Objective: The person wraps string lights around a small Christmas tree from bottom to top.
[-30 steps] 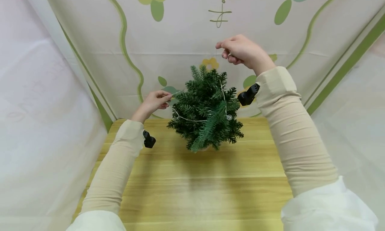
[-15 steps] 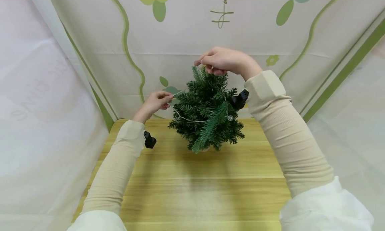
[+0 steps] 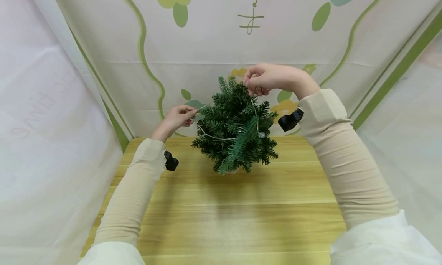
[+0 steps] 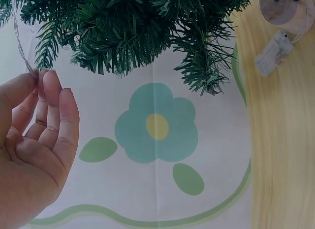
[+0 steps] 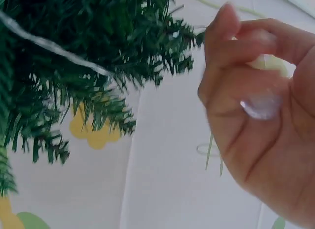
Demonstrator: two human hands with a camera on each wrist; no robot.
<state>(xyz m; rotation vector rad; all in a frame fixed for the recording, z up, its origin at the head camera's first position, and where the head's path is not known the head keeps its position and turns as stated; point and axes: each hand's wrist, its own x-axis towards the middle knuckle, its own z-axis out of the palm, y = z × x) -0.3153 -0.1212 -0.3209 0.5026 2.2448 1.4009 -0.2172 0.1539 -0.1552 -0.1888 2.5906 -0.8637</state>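
Note:
A small green artificial Christmas tree [image 3: 238,123] stands on the table, with a string of fairy lights [image 3: 221,138] looped across its branches. At the tree's left side my left hand [image 3: 176,121] pinches the clear light wire [image 4: 20,49] between thumb and fingertips. My right hand [image 3: 269,79] is at the upper right of the tree, fingers curled and thumb and fingertips together close to the branches. In the right wrist view a clear round bulb [image 5: 261,105] shows inside the curled right hand. Another bulb [image 3: 261,135] hangs on the tree's right side.
A clear battery box [image 4: 274,52] lies on the wooden table [image 3: 221,226] beside the tree's round base [image 4: 290,15]. Printed fabric [image 3: 200,38] rises close behind the tree, and white fabric walls flank the table.
My right hand first came down and left over the treetop, then moved back right and lower to the tree's upper right side. The left hand has stayed in place, pinching the wire.

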